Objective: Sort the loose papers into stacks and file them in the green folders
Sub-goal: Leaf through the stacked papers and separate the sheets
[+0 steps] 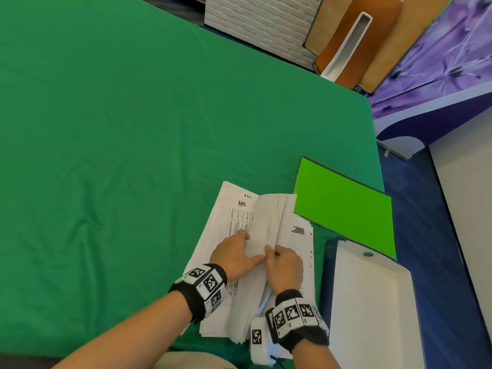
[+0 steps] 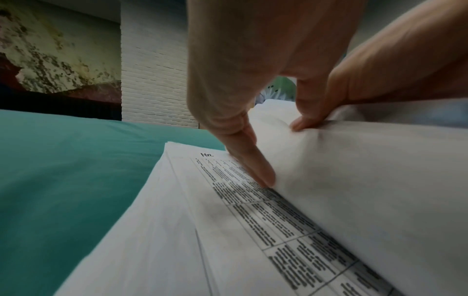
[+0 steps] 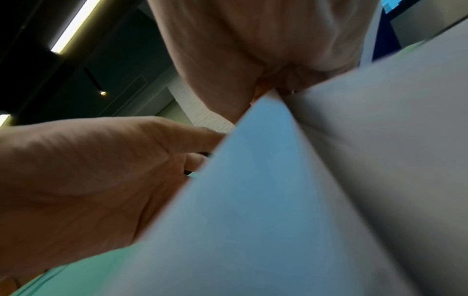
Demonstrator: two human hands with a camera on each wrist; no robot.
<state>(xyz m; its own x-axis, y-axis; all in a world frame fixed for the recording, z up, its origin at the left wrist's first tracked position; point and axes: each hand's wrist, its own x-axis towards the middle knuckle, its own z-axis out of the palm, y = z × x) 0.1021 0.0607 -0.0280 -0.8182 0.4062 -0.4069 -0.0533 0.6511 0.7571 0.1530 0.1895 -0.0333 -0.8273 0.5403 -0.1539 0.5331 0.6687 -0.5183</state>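
A pile of white papers (image 1: 213,251) lies on the green table (image 1: 119,155), topped by a printed table sheet marked "Hr" (image 1: 235,217). A bundle of its upper sheets (image 1: 269,219) is lifted and turned toward the right. My left hand (image 1: 237,251) pinches this bundle: the index finger (image 2: 253,166) lies under its edge on the printed sheet (image 2: 278,230), and the thumb (image 2: 303,120) presses on top. My right hand (image 1: 282,265) grips the same bundle from the right, fingers (image 3: 291,80) curled over the paper edge (image 3: 278,180). A bright green folder (image 1: 343,209) lies shut just right of the pile.
A white box (image 1: 372,302) with a dark blue edge sits at the table's right front corner, below the folder. The table edge and blue floor (image 1: 426,235) run along the right. Boards and a white brick panel (image 1: 261,22) lean beyond the far edge.
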